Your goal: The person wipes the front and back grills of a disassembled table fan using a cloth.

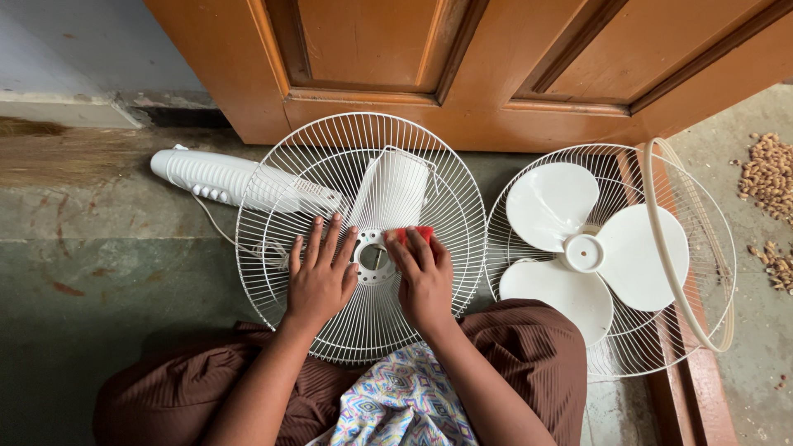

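Two hands on fan grille (273, 272): left hand (320, 277) flat, open; right hand (423, 277) gripping red cloth (410, 234).

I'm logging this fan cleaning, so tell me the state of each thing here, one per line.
Rear grille: detached, lying flat on the floor.
Left hand: spread flat on the grille.
Right hand: pressing a red cloth near the hub.
Fan blade: removed, resting in the front grille.
Door: shut.
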